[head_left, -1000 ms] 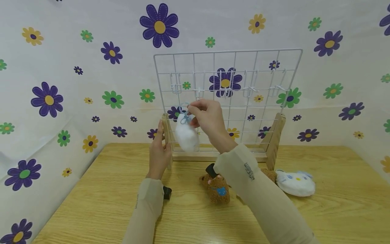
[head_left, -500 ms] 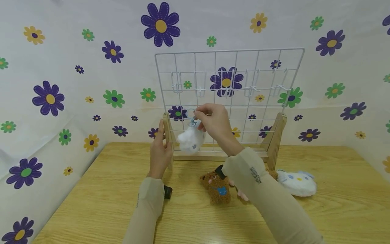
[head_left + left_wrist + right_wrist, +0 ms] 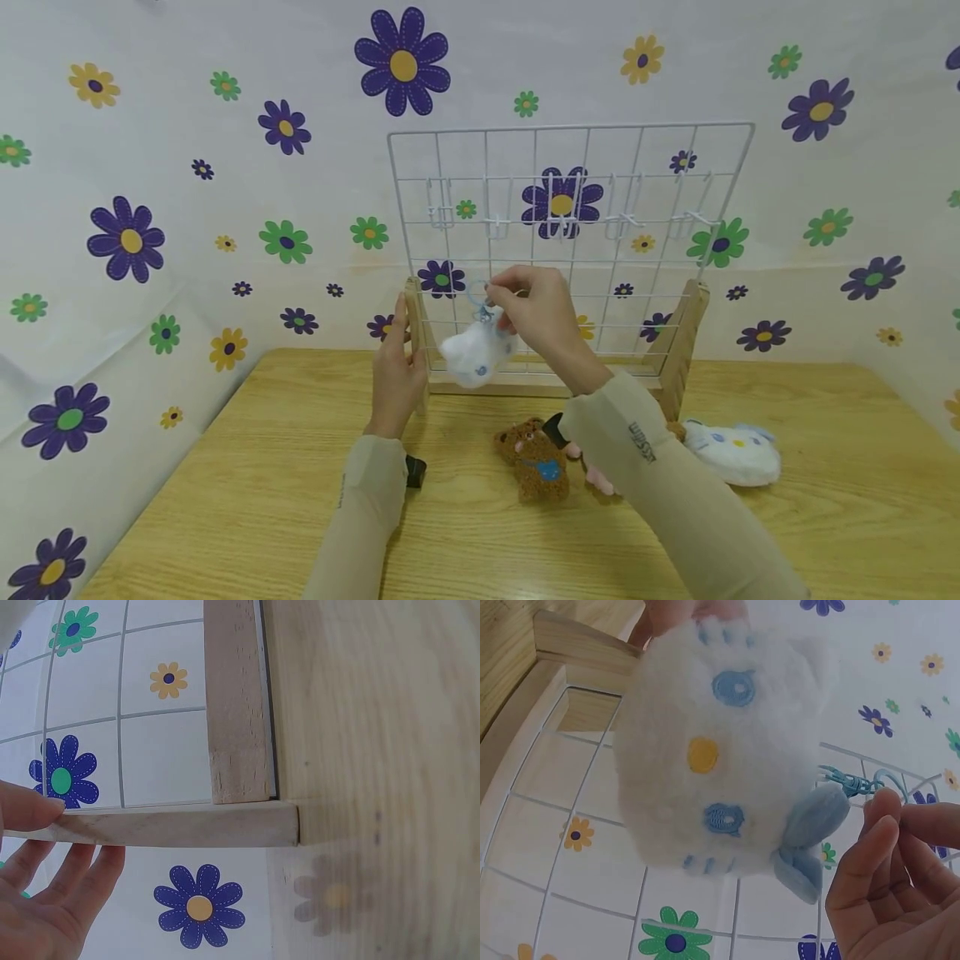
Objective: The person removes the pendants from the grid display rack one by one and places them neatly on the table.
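Note:
My right hand (image 3: 542, 312) pinches the light-blue ring (image 3: 892, 780) of a white plush cat-head keychain (image 3: 474, 357), which dangles in front of a white wire grid rack (image 3: 570, 128). In the right wrist view, the plush face (image 3: 667, 750) shows blue eyes, a yellow nose and a blue bow (image 3: 814, 817). At the rack's left side, my left hand (image 3: 396, 379) grips the wooden upright (image 3: 187, 825). The left wrist view shows its thumb on one face of the wood and its fingers on the other.
Several white hooks (image 3: 621, 220) hang in a row on the grid. On the wooden table (image 3: 247, 500) lie a brown plush bear (image 3: 542, 467), a pink item (image 3: 598, 477) partly behind my right sleeve, and another white plush cat head (image 3: 738, 454). A flower-print backdrop (image 3: 300, 75) stands behind.
The white plush has turned from its plain back towards its face. My right hand has moved slightly right and down with it. My left hand keeps its place on the upright.

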`<action>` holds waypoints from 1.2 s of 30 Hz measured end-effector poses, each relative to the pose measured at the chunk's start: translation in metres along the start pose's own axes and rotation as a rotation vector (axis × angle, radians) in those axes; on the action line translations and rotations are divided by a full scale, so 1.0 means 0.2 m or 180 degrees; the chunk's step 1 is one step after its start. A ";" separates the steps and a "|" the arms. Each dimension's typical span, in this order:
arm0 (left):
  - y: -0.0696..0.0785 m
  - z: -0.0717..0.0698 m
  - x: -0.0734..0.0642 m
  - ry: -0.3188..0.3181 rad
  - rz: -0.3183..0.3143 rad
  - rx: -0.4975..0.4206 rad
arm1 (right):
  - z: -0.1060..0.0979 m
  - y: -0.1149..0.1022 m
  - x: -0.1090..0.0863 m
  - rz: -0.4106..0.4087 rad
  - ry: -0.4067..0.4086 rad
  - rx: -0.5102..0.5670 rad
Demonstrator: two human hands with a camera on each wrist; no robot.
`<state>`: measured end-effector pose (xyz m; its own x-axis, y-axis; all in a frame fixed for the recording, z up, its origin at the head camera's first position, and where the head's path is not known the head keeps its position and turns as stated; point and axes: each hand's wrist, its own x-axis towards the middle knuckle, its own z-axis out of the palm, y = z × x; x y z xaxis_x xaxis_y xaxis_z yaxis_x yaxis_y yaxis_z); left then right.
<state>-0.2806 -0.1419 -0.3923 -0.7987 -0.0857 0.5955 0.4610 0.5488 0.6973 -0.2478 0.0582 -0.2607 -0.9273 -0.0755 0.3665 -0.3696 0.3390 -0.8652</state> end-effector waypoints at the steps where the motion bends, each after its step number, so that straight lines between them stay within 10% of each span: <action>1: 0.00 0.00 0.00 -0.0006 -0.0012 0.0002 | 0.00 0.00 0.00 -0.0022 0.0003 -0.0025; 36: 0.00 0.00 0.00 -0.0019 0.0009 -0.0026 | -0.04 0.06 -0.11 0.0011 -0.0209 -0.0328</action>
<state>-0.2810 -0.1420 -0.3922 -0.7997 -0.0792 0.5951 0.4663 0.5424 0.6989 -0.2319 0.0721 -0.2757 -0.9317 -0.1342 0.3375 -0.3614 0.4337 -0.8254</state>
